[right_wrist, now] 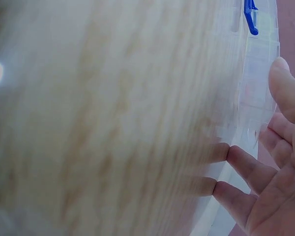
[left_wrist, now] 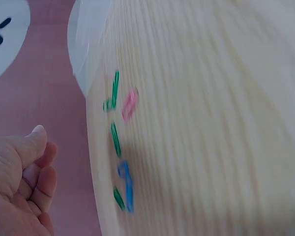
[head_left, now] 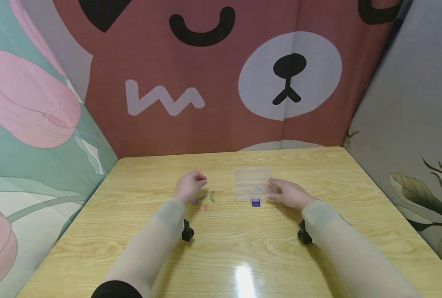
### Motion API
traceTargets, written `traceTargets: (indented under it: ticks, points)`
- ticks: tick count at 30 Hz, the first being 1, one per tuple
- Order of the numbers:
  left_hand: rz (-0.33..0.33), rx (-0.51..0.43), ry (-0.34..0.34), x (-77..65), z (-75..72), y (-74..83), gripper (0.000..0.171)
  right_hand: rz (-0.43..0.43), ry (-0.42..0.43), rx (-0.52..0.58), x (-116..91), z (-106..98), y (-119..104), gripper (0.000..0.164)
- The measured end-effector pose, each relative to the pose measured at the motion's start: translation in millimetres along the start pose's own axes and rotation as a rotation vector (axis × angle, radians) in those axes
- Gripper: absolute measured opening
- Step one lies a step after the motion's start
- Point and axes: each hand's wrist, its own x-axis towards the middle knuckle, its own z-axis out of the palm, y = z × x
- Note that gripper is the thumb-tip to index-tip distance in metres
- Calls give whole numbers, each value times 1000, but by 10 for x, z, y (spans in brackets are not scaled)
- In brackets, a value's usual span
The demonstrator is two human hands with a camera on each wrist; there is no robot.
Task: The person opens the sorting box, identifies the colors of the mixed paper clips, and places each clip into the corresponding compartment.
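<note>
A flat clear plastic box [head_left: 245,182] with a blue latch [head_left: 256,203] lies on the table, a small bluish shape faintly visible inside. My right hand [head_left: 289,193] is at its right side, thumb and fingers spread along the edge; in the right wrist view two fingertips [right_wrist: 231,152] touch the tabletop. My left hand [head_left: 192,185] hovers just above several loose paper clips, fingers loosely curled, with nothing visible between thumb and fingers. Among the clips are a pink paper clip [head_left: 205,207], a green paper clip [left_wrist: 116,139] and a blue paper clip [left_wrist: 129,191].
The wooden table [head_left: 221,248] ends at a brown curtain [head_left: 213,132] with a bear face. Patterned cloths hang at left and right. Black wrist cameras sit under both forearms.
</note>
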Motion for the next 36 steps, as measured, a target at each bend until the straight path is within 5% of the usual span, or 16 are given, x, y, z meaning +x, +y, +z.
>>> traceTargets:
  ticks: [7, 12, 28, 36]
  points:
    - [-85, -72, -9, -73, -119, -253, 14, -4, 1, 0, -28, -10, 0, 72]
    - [-121, -29, -8, -121, -156, -363, 14, -4, 7, -7, -22, -9, 9, 71]
    - [-243, 20, -51, -204, -151, -458, 15, -8, 3, -14, -17, -12, 0, 71]
    - [-249, 37, -57, -177, -134, -503, 17, 2, -2, 4, -21, -5, -5, 71]
